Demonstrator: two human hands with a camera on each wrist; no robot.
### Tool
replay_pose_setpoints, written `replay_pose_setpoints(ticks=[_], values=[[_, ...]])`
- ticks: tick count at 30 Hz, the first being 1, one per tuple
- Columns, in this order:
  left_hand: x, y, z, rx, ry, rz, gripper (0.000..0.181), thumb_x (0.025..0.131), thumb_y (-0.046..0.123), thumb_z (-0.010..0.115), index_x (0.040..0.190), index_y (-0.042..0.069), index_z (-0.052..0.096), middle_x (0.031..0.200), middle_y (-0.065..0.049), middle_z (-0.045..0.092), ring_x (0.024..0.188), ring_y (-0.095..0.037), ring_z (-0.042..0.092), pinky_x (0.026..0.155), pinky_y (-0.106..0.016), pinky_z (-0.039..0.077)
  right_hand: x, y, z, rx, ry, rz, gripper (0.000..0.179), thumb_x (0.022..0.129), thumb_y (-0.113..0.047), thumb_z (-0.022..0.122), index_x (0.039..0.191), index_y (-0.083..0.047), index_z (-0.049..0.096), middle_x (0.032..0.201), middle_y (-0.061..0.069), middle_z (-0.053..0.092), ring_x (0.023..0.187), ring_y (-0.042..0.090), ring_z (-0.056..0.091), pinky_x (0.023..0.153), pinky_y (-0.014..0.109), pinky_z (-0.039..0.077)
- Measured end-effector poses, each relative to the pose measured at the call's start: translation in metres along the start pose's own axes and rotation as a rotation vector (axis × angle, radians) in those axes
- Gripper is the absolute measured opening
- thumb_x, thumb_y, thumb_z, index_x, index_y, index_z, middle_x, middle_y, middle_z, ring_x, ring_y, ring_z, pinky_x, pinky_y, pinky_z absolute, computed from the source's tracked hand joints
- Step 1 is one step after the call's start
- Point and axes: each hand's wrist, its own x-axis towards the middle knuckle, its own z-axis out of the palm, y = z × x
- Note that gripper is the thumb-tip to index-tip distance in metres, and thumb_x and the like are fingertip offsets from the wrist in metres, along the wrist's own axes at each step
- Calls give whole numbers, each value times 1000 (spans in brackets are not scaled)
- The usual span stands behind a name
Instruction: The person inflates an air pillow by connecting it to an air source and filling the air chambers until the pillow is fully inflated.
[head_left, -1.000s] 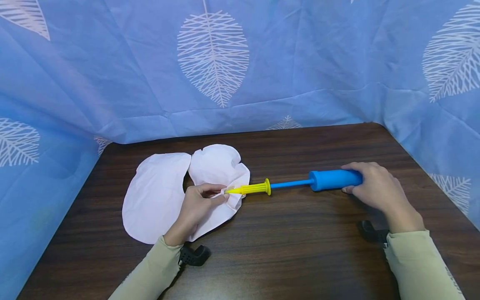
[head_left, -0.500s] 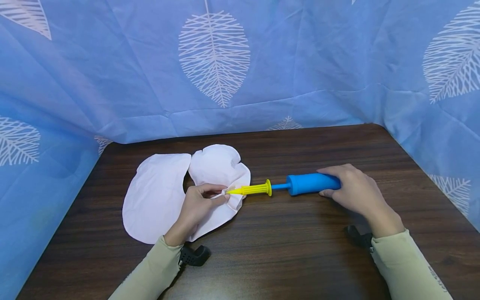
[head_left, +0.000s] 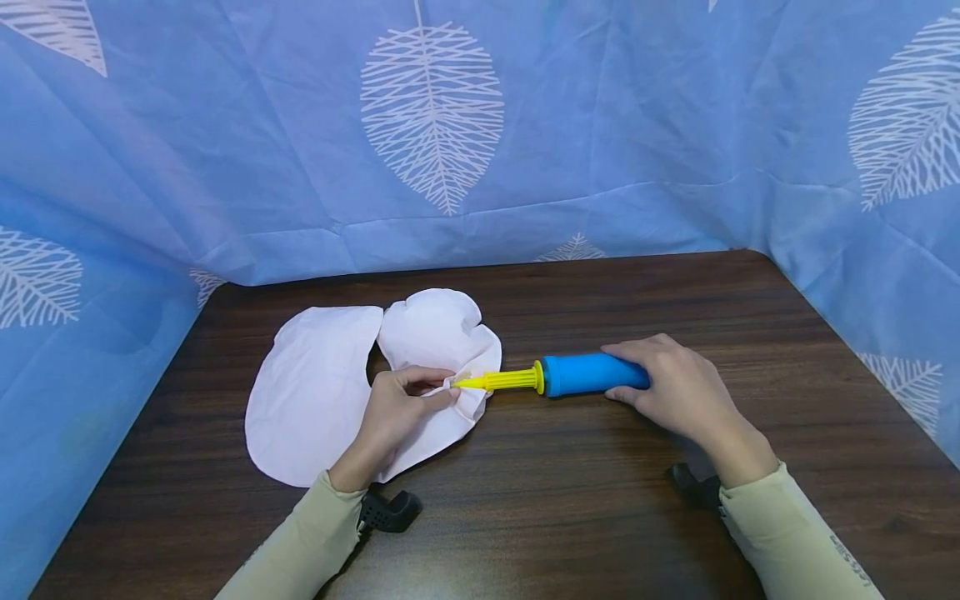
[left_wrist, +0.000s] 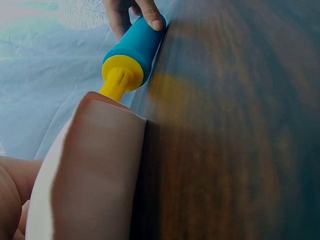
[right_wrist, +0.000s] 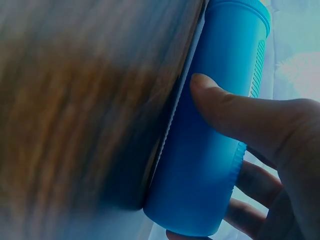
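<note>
A white inflatable (head_left: 311, 392), mostly flat with a ring-like shape and a puffed, wrinkled right part, lies on the table's left half. My left hand (head_left: 393, 421) pinches its gathered valve area around the tip of a yellow nozzle (head_left: 510, 380). That nozzle belongs to a hand pump, whose blue barrel (head_left: 588, 374) is pushed right up to the yellow collar, the rod hidden inside. Around the barrel's rear end my right hand (head_left: 682, 387) is wrapped; in the right wrist view the thumb (right_wrist: 215, 100) lies across the blue barrel and the other fingers curl behind it.
The dark wood table (head_left: 570, 500) has a blue curtain (head_left: 600, 125) with white leaf prints hanging along its back and sides. Black wrist cameras (head_left: 390, 510) sit on both sleeves, low over the tabletop.
My right hand has slid the blue barrel leftward over the rod, until it meets the yellow collar. The left hand, nozzle and white inflatable stay nearly in place.
</note>
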Motion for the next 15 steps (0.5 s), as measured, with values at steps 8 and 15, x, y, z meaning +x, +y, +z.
replay_pose_setpoints(ticks=[8,15], values=[[-1,1,-1,-1,3,-5,22,75,16,83,96,21,79,96,1,72,95,-16,59,84,-33,43,0,-5,1,8,8,0,58,76,-35,82,130,-24,63,123,6,66,112,28,57,81,55,50],[-1,2,-1,-6,-9,-2,22,75,16,82,97,21,78,98,1,71,96,-17,60,85,-33,42,-1,-4,0,1,8,1,58,77,-37,81,131,-25,62,123,7,66,112,30,57,79,57,49]])
